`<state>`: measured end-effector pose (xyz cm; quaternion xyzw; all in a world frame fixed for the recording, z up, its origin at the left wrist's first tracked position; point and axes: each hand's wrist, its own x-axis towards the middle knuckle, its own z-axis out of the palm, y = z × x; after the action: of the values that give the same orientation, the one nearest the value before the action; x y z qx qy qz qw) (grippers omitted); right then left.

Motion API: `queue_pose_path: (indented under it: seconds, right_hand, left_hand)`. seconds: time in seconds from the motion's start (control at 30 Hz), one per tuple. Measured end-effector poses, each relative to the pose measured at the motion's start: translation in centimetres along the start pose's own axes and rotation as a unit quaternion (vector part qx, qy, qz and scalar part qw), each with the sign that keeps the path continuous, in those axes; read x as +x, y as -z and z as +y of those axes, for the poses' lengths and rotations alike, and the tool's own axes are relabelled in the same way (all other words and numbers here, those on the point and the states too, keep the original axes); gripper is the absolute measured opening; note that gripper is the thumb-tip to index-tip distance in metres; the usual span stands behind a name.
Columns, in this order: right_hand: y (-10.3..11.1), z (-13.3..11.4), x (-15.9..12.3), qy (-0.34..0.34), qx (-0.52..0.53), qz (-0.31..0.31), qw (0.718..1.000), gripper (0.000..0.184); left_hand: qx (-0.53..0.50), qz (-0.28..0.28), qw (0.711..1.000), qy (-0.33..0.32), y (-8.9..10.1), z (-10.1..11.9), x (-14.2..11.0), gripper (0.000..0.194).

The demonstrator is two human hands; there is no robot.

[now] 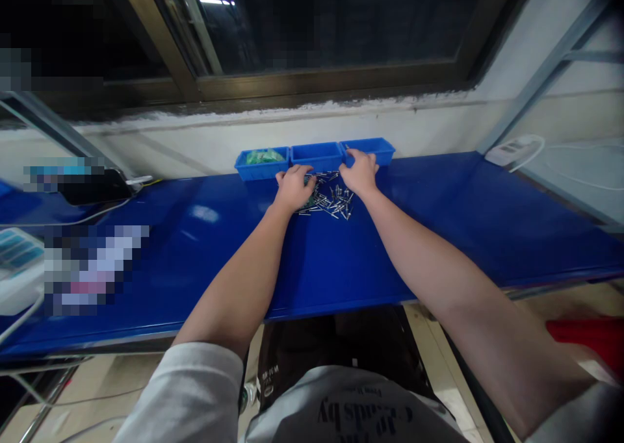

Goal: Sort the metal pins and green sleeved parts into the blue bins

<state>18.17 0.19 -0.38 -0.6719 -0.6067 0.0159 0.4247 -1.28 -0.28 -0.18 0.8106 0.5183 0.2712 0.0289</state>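
Observation:
A loose pile of thin metal pins that look like rivets (340,204) lies on the blue table, with some small green pieces mixed in at its left. My left hand (294,188) rests over the left side of the pile, thumb and index finger apart; its other fingertips are hidden. My right hand (361,173) is at the front rim of the right blue bin (383,149), its index finger reaching to the rim and its thumb apart, lower down. Beside it stand the middle blue bin (316,160) and the left blue bin (263,170), which holds green packets (264,156).
A wall and window (322,86) rise behind the bins. Toward the left of the blue table (214,261) are a dark device (95,188), a white device (19,267) and cables. A white power strip (514,149) with its cable sits at the far right.

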Motion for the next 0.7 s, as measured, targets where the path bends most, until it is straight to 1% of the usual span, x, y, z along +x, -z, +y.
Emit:
queue_pose_path:
  seconds: [0.13,0.27,0.37,0.53,0.63,0.7]
  right_hand:
    - [0.2,0.8,0.3,-0.016,-0.037,0.007,0.999,0.05]
    - [0.4,1.5,0.7,-0.041,-0.043,0.003,0.998,0.057]
    - [0.2,1.9,1.1,-0.045,-0.037,0.001,0.998,0.06]
    - [0.0,2.2,1.3,-0.054,-0.045,-0.031,0.997,0.071]
    - [0.2,1.8,1.1,-0.045,-0.062,-0.046,0.996,0.076]
    - [0.2,1.4,0.9,-0.02,-0.067,-0.044,0.997,0.071]
  left_hand:
    - [-0.007,-0.002,1.0,-0.001,0.0,-0.1,0.0,0.034]
    - [-0.009,-0.008,1.0,0.0,-0.1,-0.1,0.0,0.034]
    - [-0.009,-0.01,1.0,-0.004,-0.2,-0.2,0.0,0.034]
    - [-0.004,-0.018,1.0,-0.002,-0.4,-0.4,0.1,0.034]
    - [-0.001,-0.023,1.0,-0.002,-0.4,-0.4,0.1,0.034]
    - [0.0,-0.024,1.0,-0.006,-0.3,-0.3,0.0,0.034]
